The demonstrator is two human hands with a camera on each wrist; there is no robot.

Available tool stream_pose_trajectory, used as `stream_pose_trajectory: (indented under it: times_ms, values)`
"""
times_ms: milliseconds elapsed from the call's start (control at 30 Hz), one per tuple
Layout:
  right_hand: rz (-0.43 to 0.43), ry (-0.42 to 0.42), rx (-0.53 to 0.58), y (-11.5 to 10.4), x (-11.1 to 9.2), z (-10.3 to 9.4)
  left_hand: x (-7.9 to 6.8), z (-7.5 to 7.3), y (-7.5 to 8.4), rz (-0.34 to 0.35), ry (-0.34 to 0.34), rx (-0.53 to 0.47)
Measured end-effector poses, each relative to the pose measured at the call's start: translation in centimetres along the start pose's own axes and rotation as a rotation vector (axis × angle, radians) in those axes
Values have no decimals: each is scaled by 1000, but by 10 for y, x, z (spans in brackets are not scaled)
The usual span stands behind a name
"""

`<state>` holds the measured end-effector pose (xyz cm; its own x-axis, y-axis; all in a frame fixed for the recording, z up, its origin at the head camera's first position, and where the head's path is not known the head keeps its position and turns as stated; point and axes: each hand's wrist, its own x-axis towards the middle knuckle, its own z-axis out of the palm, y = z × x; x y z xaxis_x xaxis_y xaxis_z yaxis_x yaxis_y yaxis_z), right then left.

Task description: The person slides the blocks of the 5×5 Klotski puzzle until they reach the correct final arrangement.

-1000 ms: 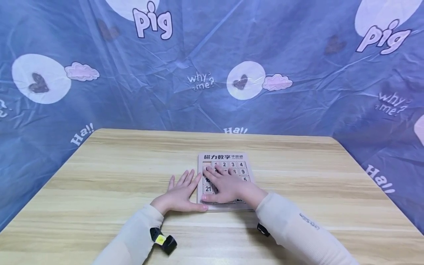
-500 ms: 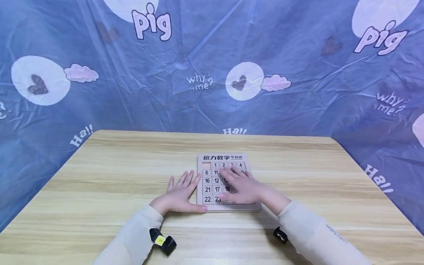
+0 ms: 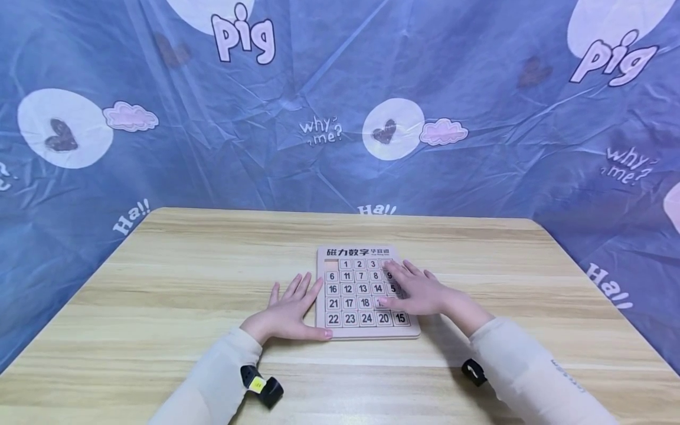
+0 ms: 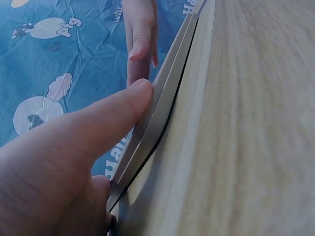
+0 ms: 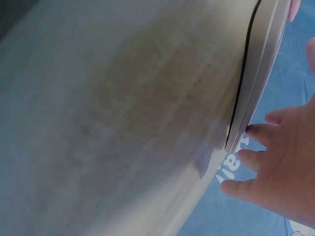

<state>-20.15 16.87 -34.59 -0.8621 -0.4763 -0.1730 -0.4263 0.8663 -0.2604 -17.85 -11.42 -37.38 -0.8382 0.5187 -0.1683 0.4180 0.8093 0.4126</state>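
Observation:
A flat sliding number puzzle [image 3: 363, 332] lies on the table, with Chinese lettering across its top border. Its upper left slot [image 3: 332, 265] holds no tile; tiles such as 22, 23 and 24 fill the bottom row. My left hand [image 3: 287, 317] lies along the left edge, fingers spread and straight, the thumb at the lower left corner. In the left wrist view that thumb [image 4: 120, 110] touches the board's edge. Over the right side of the board is my right hand [image 3: 422, 294], fingers extended, hiding part of the right-hand tiles. Whether it touches them I cannot tell.
The puzzle rests on a light wood-grain table [image 3: 202, 254]. Behind it hangs a blue printed cloth [image 3: 255, 159] with clouds, hearts and lettering. A black strap with a small device [image 3: 262, 386] is on the left wrist, and another black device [image 3: 474, 372] is at the right.
My right hand has slid rightward across the board, uncovering the left and middle tiles. The left hand stays where it was. The visible tiles keep their places.

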Motion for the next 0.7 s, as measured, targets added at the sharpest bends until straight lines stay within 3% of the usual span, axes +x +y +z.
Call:
stream_pose_trajectory:
  times_ms: [300,700]
  values:
    - [-19,-8,-9,1,3,-1,0,-3,1,5,-13,-4]
    - [-55,-26,-21,-14,14,3,1,-1,-1,-2,-13,1]
